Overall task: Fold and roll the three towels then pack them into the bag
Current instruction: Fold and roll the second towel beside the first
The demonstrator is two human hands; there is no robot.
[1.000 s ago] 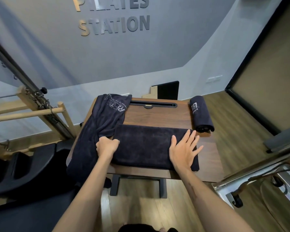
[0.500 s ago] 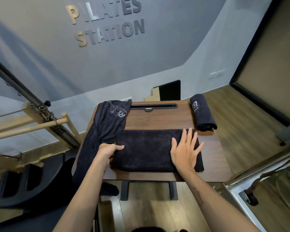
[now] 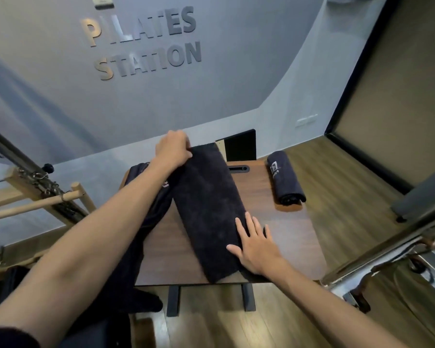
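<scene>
- The left hand has its grip closed around the far end of the folded towel, pinching that end and lifting it off the worktop, so the strip runs diagonally from the far left down to the near edge.
- The right hand lies flat, fingers spread, its grip wide and holding nothing; it presses the near end of the same towel onto the wood.
- Risk, as I judge it: the layers are held only at the two ends. If the pinch catches just the top layer, the fold could open in the middle and the edges would no longer line up for rolling.
- The near end sits right at the worktop's front edge; should the flat palm slide or lift, that end could slip over and fall to the floor.
- The swinging far end passes close to the unfolded towel, which drapes over the left edge and hangs down. A snag there could drag that one off entirely.
- The rolled towel lies well apart at the far right corner, near the edge, and looks safe from this move.
- Count: three towels, being one rolled, one folded in hand, one unfolded. Two hands. One worktop. No bag is in view.
</scene>
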